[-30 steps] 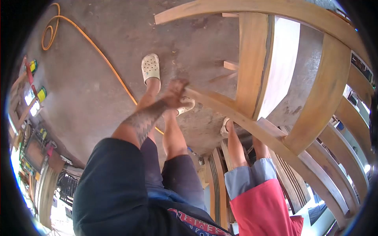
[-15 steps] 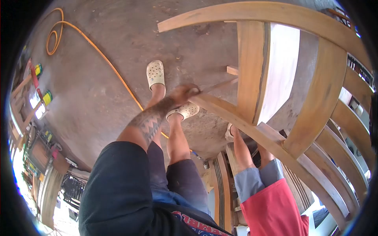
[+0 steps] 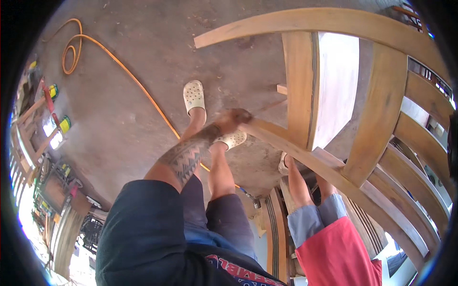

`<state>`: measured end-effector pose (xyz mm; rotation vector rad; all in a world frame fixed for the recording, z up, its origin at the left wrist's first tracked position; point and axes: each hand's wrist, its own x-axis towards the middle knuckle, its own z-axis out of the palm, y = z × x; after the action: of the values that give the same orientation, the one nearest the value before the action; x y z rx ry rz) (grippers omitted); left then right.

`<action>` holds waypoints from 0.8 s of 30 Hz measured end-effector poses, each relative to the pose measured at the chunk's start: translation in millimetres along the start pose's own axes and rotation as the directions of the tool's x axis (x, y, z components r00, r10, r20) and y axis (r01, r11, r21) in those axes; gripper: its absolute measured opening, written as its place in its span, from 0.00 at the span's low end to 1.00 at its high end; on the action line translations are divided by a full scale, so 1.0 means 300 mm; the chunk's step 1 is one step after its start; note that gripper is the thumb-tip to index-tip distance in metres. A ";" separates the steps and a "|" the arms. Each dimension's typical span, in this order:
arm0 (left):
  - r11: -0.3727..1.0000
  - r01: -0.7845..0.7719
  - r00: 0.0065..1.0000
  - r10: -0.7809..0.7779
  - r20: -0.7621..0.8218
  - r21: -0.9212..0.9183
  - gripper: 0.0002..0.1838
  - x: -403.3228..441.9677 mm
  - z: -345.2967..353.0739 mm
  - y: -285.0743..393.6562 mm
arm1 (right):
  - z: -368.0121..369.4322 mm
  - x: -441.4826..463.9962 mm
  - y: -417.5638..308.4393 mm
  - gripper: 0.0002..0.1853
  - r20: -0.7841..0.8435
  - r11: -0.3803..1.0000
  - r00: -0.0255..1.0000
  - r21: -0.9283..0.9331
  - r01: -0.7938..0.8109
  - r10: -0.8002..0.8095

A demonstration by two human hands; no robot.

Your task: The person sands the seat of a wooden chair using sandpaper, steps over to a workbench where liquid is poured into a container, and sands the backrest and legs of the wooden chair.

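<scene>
My left hand (image 3: 234,120), at the end of a tattooed forearm, is closed around the near end of a long wooden rail (image 3: 296,148). The fingers are slightly blurred. This rail belongs to a large brown wooden frame with broad slats (image 3: 377,112) and a curved upper rail (image 3: 305,20). A pale white panel (image 3: 337,90) shows between two slats. My right hand is not in view.
Another person in a red garment (image 3: 338,252) stands at the lower right, beside the frame. An orange hose (image 3: 138,82) runs across the concrete floor (image 3: 129,128). Wooden furniture (image 3: 59,190) and clutter line the left edge.
The view has shifted, so the floor, hose and feet sit slightly lower and further right. My left hand stays at the rail's end.
</scene>
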<state>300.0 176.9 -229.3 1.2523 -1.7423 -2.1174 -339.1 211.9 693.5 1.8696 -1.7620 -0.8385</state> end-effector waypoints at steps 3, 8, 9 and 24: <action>0.967 -0.106 0.990 0.124 0.065 -0.232 0.21 0.074 0.084 0.143 | 0.014 -0.029 0.059 0.21 0.003 0.992 0.998 0.109 -0.069 0.069; 0.976 -0.091 0.949 0.145 0.279 -0.198 0.25 0.215 0.080 0.322 | -0.004 0.001 0.057 0.20 -0.008 0.922 0.984 -0.350 0.163 -0.177; 0.980 -0.135 0.944 0.171 0.283 -0.145 0.26 0.236 0.086 0.320 | -0.022 0.012 0.084 0.19 0.040 0.845 0.960 -0.466 0.263 -0.277; 0.965 -0.200 0.948 0.234 -0.215 0.168 0.17 0.240 -0.263 0.294 | -0.125 0.061 -0.201 0.14 0.110 0.933 0.983 -0.314 0.176 -0.148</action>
<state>270.7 47.8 -189.2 1.2201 -1.8577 -1.6777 -269.4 196.2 677.3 1.7963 -1.4242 -1.2059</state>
